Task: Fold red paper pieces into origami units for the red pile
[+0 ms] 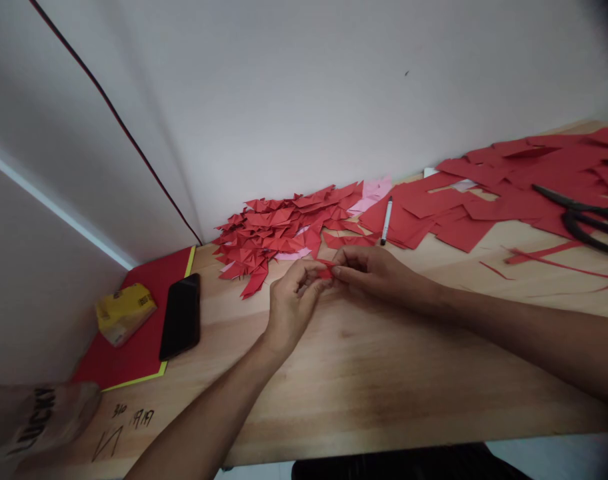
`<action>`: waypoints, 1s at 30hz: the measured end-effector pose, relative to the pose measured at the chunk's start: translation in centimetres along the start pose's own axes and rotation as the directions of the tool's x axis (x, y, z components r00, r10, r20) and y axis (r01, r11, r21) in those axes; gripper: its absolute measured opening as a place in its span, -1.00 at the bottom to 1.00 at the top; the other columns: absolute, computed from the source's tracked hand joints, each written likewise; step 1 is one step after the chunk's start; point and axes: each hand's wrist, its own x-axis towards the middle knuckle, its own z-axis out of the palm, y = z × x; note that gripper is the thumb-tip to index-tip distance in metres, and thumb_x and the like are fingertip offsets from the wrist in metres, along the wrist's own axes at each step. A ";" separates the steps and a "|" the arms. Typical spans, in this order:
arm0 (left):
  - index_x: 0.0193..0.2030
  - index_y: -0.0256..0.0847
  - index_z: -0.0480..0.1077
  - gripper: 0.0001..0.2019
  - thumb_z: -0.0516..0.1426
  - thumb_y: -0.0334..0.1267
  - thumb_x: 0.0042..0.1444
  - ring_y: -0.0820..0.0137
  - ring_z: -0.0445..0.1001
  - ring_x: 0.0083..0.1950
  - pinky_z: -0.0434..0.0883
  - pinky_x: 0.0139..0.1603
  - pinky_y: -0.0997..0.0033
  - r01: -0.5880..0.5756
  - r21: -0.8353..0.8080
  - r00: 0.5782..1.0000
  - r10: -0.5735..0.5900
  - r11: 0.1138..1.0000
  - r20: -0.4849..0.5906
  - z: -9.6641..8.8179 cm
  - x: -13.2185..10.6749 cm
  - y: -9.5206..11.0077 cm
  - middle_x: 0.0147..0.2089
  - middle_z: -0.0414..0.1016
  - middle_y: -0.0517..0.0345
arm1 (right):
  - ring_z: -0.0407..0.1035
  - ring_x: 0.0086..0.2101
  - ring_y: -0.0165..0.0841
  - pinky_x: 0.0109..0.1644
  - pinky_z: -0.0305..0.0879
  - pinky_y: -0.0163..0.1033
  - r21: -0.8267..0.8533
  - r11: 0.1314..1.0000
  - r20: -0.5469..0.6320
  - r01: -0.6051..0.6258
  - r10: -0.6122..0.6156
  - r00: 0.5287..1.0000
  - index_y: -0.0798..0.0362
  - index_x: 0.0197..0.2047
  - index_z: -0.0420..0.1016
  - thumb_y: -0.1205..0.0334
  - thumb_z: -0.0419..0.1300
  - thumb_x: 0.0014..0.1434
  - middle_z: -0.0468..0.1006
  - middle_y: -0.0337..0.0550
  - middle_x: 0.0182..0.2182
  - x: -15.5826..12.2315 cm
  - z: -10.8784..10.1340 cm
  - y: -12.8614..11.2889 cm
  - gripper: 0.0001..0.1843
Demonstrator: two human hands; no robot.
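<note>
Between my two hands is a small piece of folded red paper (326, 272), mostly covered by the fingers. My left hand (295, 297) pinches it from the left, thumb toward me. From the right, my right hand (369, 272) grips the same piece between thumb and fingertips. Just behind them lies a heap of folded red paper pieces (279, 220), with pointed corners and a few pink ones among them. The exact shape of the held fold cannot be made out.
A white marker (387, 220) lies by flat red paper sheets (464, 207) along the wall. Black scissors (584, 217) and thin red strips (549, 252) are at right. At left, a black phone (181, 317) and yellow packet (125, 312) rest on a red sheet (134, 360).
</note>
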 end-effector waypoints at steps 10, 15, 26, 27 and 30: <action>-0.31 -0.21 0.50 -0.93 0.18 -0.36 0.18 0.45 0.49 -0.28 0.40 -0.22 0.48 -0.132 0.113 0.991 0.130 0.985 0.025 -0.4 -0.1 -0.4 -0.31 0.55 0.15 | 0.32 -0.48 -0.46 -0.43 0.12 -0.34 0.040 0.995 0.047 -0.088 0.086 0.995 0.06 -0.35 0.38 0.13 0.15 0.21 0.51 -0.26 -0.46 0.3 -0.4 0.0 -0.82; -0.33 -0.22 0.47 -0.92 0.17 -0.40 0.17 0.45 0.50 -0.28 0.40 -0.23 0.48 -0.112 0.076 0.993 0.109 0.991 0.043 -0.4 -0.1 -0.7 -0.30 0.55 0.15 | 0.23 -0.54 -0.50 -0.49 0.06 -0.36 0.053 0.995 0.067 -0.081 0.077 0.995 0.05 -0.37 0.33 0.20 0.13 0.19 0.45 -0.31 -0.52 0.4 -0.5 0.0 -0.87; -0.33 -0.22 0.39 -0.96 0.19 -0.36 0.10 0.50 0.42 -0.35 0.34 -0.33 0.53 -0.019 0.055 0.999 0.017 0.998 0.040 -0.2 0.2 0.0 -0.35 0.46 0.20 | 0.20 -0.52 -0.48 -0.49 0.04 -0.36 -0.033 0.996 0.019 -0.081 0.081 0.996 0.04 -0.36 0.30 0.23 0.15 0.14 0.36 -0.33 -0.53 0.4 -0.6 0.4 -0.90; -0.32 -0.22 0.36 -0.94 0.19 -0.37 0.08 0.52 0.40 -0.36 0.32 -0.34 0.55 -0.003 0.012 1.000 0.002 1.000 0.028 -0.1 0.3 0.2 -0.36 0.43 0.22 | 0.19 -0.52 -0.48 -0.49 0.04 -0.35 -0.060 0.996 -0.008 -0.073 0.072 0.997 0.04 -0.37 0.30 0.23 0.15 0.14 0.35 -0.33 -0.53 0.3 -0.4 0.3 -0.90; -0.27 -0.19 0.26 -0.88 0.15 -0.33 0.10 0.54 0.39 -0.41 0.33 -0.37 0.57 0.113 -0.158 0.994 -0.112 0.981 0.012 0.0 0.6 0.6 -0.41 0.37 0.29 | 0.18 -0.53 -0.47 -0.48 0.03 -0.34 -0.106 0.992 -0.086 -0.067 0.058 0.995 0.04 -0.39 0.31 0.25 0.13 0.14 0.34 -0.33 -0.55 0.1 0.0 0.0 -0.91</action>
